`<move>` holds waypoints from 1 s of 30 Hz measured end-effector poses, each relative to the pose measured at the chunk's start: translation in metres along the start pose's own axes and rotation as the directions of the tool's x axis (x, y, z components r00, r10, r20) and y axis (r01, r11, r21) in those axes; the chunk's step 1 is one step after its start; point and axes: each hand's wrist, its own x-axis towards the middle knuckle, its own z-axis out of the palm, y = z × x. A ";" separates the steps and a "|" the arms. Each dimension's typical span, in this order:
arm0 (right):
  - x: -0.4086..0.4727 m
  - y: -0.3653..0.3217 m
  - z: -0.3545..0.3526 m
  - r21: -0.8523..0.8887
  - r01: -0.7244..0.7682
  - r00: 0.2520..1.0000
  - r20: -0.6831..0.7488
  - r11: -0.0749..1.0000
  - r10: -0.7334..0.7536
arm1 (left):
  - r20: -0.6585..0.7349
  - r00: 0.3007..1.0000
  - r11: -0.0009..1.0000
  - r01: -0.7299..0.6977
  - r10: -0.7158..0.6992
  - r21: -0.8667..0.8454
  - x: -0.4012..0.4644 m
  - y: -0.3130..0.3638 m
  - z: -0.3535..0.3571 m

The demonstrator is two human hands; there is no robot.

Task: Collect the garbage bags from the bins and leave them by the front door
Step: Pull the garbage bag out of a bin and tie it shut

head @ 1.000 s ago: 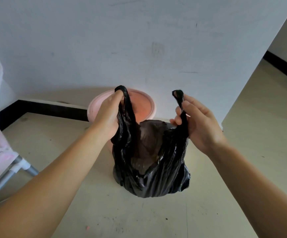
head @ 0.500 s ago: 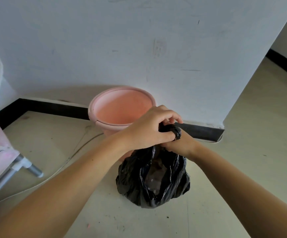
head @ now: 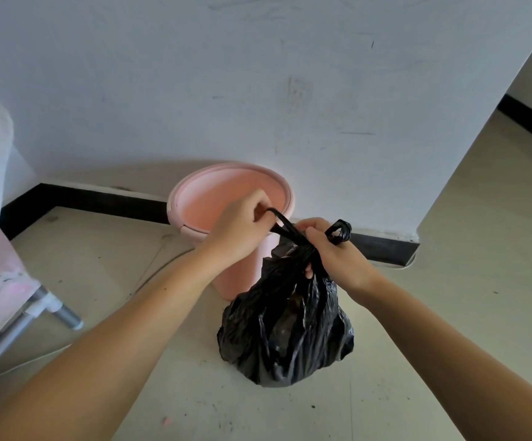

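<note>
One black garbage bag (head: 285, 332) sits low centre of the frame, on the floor in front of the pink bin (head: 231, 202). Judge it soft, thin, lightly filled; take it by the twisted handles. Your left hand (head: 242, 230) pinches one handle strand, and your right hand (head: 334, 256) grips the gathered neck, the other loop poking above it.

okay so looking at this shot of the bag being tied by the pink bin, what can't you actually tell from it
- Contents of the black garbage bag, head view: the opaque plastic hides them.
- Bottom of the pink bin: the left hand and the viewing angle cover it.
- Whether the knot is finished: the right hand covers the crossing handles.
- The front door: outside the frame.
</note>
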 end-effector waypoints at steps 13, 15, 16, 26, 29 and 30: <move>0.001 0.009 -0.017 0.361 -0.216 0.954 0.278 0.907 0.117 | 0.676 0.732 0.909 0.221 0.085 -0.353 -0.024 -0.026 0.045; -0.002 0.009 -0.023 0.265 -0.154 0.942 0.330 0.952 0.060 | 0.630 0.774 0.816 0.323 0.065 -0.479 -0.022 -0.029 0.045; -0.003 0.009 -0.025 0.165 -0.085 0.939 0.342 0.983 0.024 | 0.616 0.787 0.773 0.370 0.033 -0.515 -0.021 -0.032 0.042; 0.000 0.039 -0.005 -0.524 0.109 0.981 -0.080 0.845 -0.176 | 0.808 0.556 0.467 0.778 -0.197 -0.421 -0.022 -0.043 0.047; -0.003 0.042 0.004 -0.481 0.160 0.973 -0.073 0.862 -0.221 | 0.786 0.561 0.376 0.808 -0.260 -0.453 -0.023 -0.040 0.050; -0.004 0.042 0.004 -0.458 0.170 0.972 -0.066 0.873 -0.224 | 0.774 0.582 0.346 0.800 -0.250 -0.490 -0.022 -0.041 0.050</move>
